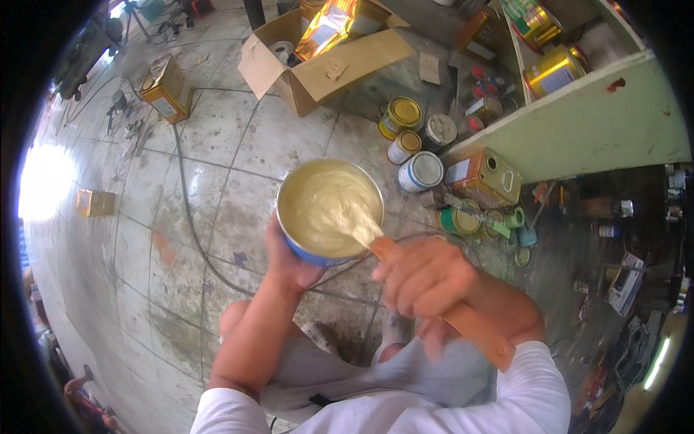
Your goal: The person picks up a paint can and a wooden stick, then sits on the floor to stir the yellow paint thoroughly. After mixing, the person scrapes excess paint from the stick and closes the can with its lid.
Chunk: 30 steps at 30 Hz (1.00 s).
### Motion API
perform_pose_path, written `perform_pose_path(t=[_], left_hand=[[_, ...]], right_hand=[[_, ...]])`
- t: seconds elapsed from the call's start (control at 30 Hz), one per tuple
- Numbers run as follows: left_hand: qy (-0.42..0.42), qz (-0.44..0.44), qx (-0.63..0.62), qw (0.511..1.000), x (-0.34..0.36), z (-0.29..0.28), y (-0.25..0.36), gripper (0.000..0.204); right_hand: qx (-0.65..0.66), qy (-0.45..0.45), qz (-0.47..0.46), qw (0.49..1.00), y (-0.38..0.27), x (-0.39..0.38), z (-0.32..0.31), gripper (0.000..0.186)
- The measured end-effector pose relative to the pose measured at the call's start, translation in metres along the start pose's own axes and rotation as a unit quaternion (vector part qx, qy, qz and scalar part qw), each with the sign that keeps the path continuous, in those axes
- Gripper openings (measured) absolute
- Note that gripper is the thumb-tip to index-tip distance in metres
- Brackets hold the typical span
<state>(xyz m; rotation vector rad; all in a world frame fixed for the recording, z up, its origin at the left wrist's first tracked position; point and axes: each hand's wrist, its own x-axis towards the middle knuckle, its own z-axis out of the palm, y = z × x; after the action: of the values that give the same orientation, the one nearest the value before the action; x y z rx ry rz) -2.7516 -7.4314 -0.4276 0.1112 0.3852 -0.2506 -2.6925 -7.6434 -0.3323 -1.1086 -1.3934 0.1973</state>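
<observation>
My left hand (287, 259) grips a round blue-sided can (307, 253) from its lower left side, holding it tilted above the floor. Thick cream-coloured paste (318, 206) lies swirled inside it. Closed around the middle of a flat orange-brown stirring paddle (478, 334) is my right hand (428, 278), slightly blurred. The paddle's far end dips into the paste at the can's right side and is coated with it. Its near end, which has a small hole, points back toward my right forearm.
Ahead, an open cardboard box (347, 69) holds shiny gold tins. Several paint cans (421, 171) and a rectangular tin (491, 177) stand to the right beside a pale green shelf unit (600, 126). A dark hose (191, 217) crosses the tiled floor at left, near another rectangular tin (166, 88).
</observation>
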Motion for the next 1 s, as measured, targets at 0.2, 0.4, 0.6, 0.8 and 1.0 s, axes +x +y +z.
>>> perform_pose_path(t=[0.2,0.4,0.6,0.8,1.0], left_hand=[[0.080,-0.002,0.014,0.997,-0.036,-0.008,-0.006,0.057],[0.108,-0.041,0.041,0.992,-0.044,-0.019,-0.007,0.054],[0.044,-0.095,0.057,0.993,-0.034,-0.030,-0.012,0.065],[-0.039,-0.068,0.089,0.993,-0.016,-0.011,-0.024,0.078],[-0.081,-0.084,0.083,0.990,-0.015,-0.009,-0.015,0.083]], right_hand=[[0.191,-0.080,0.019,0.978,-0.034,-0.001,-0.014,0.049],[0.294,-0.025,0.020,0.955,-0.047,-0.011,-0.023,0.058],[0.298,0.167,0.125,0.931,-0.071,0.002,-0.032,0.069],[0.333,0.535,0.287,0.721,-0.005,0.024,-0.017,0.062],[0.300,0.573,0.231,0.726,0.006,-0.004,-0.027,0.061]])
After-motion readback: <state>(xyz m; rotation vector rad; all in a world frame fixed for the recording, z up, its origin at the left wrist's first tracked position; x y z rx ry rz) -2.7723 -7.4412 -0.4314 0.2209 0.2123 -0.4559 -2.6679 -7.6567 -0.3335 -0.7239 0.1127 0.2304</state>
